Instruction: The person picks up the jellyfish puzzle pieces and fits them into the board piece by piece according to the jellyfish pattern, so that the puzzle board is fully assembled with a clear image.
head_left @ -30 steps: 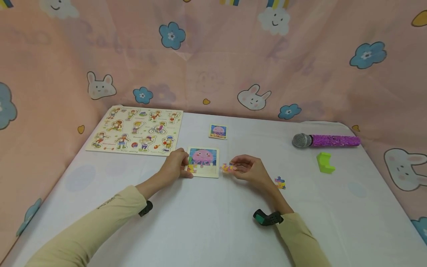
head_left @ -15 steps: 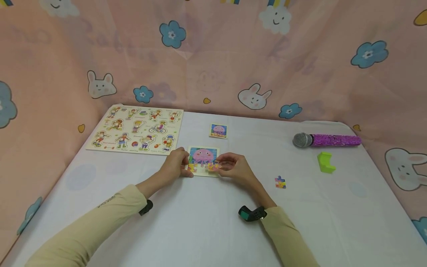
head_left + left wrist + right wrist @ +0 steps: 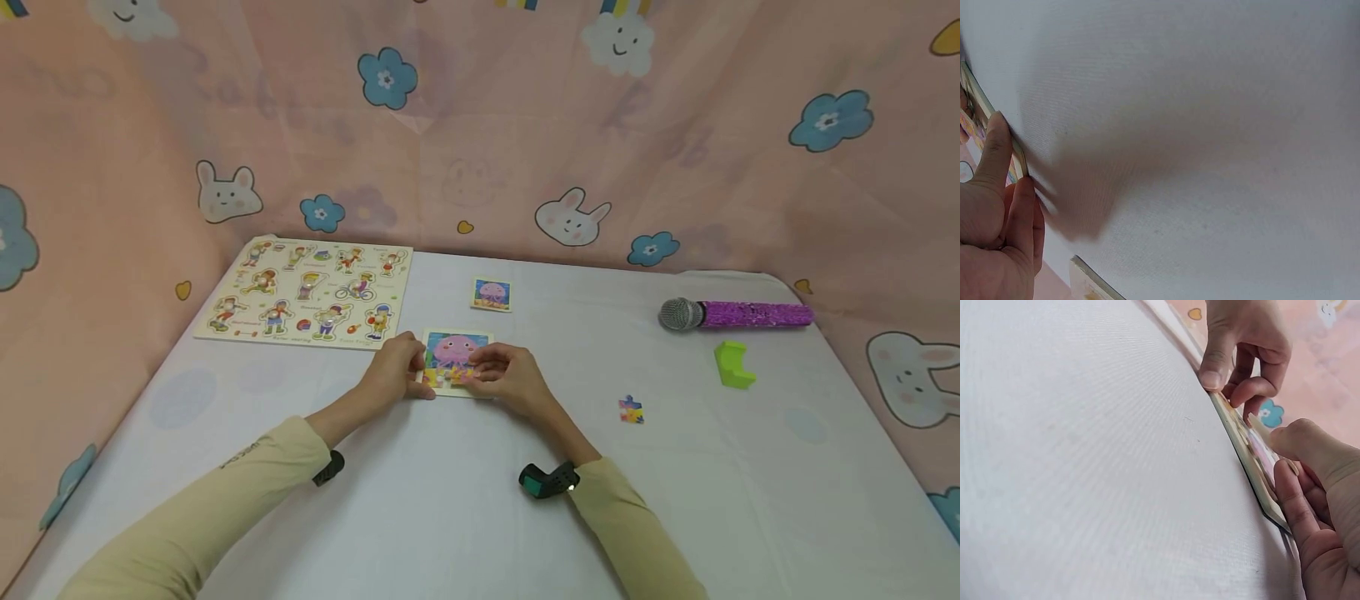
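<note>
A small square jigsaw board lies on the table, its upper part filled with a pink jellyfish picture. My left hand grips the board's near left corner between thumb and fingers, as the left wrist view shows at the board edge. Over the lower row, my right hand pinches a yellow-and-pink jigsaw piece. That piece is tilted above the board in the right wrist view. Another jigsaw piece lies loose to the right.
Behind the board is a small jellyfish picture square. A large wooden sports-figure puzzle lies at back left. To the right are a purple glittery microphone and a lime-green block. A pink printed cloth hangs behind the table.
My right hand has moved left, bringing the jigsaw piece from beside the board to over its lower row. The left hand has stayed at the board's corner.
</note>
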Available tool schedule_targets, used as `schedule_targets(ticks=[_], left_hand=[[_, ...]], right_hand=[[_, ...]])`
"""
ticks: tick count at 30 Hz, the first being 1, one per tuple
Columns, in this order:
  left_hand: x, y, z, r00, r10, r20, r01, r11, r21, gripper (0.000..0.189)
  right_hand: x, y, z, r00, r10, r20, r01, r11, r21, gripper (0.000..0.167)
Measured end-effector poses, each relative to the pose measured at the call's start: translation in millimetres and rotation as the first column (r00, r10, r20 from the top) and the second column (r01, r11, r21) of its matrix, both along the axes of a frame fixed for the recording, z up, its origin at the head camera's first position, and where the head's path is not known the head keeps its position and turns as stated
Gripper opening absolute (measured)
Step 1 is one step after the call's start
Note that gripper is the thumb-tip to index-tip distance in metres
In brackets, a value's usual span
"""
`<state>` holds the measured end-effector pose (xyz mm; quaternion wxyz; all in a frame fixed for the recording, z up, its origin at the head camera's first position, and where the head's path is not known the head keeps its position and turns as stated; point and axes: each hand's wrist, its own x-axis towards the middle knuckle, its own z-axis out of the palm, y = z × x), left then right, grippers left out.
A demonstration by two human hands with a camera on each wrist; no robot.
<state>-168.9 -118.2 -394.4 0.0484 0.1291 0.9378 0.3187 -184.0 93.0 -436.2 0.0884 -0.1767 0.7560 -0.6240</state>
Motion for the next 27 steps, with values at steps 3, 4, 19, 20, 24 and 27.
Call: schedule_targets(ticks=[3,4,19,20,24,27], left_hand=[[0.2,-0.5,-0.9,1.000,-0.003,-0.009,0.003,1.000,0.007,0.039],[0.2,-0.8,-1.3,1.000,-0.006,-0.014,0.006,1.000,0.008,0.039],[-0.5,-1.9,-0.6,0.999,-0.014,-0.037,0.014,1.000,0.009,0.040],[-0.4,-2.0,-0.8,0.999,-0.015,-0.037,0.016,1.000,0.011,0.040],[0.2,-1.8,-1.0,0.999,-0.017,-0.034,0.018,1.000,0.023,0.040],[0.7,-1.6,-1.4,0.999,-0.018,-0.031,0.019,0.999,0.026,0.040]], right_hand=[[1.5,-3.7,1.0,1.000,-0.002,-0.019,0.003,0.999,0.036,0.035],[1.9,-5.0,1.3,1.000,-0.001,-0.028,0.002,0.999,0.047,0.034],[6.3,-15.7,13.3,0.981,0.044,-0.189,0.006,0.967,0.257,0.023],[6.5,-15.6,14.3,0.981,0.045,-0.191,0.008,0.963,0.270,0.022],[6.5,-14.8,17.0,0.983,0.049,-0.179,0.009,0.952,0.307,0.022],[5.6,-13.7,17.2,0.983,0.053,-0.173,0.005,0.948,0.318,0.023]])
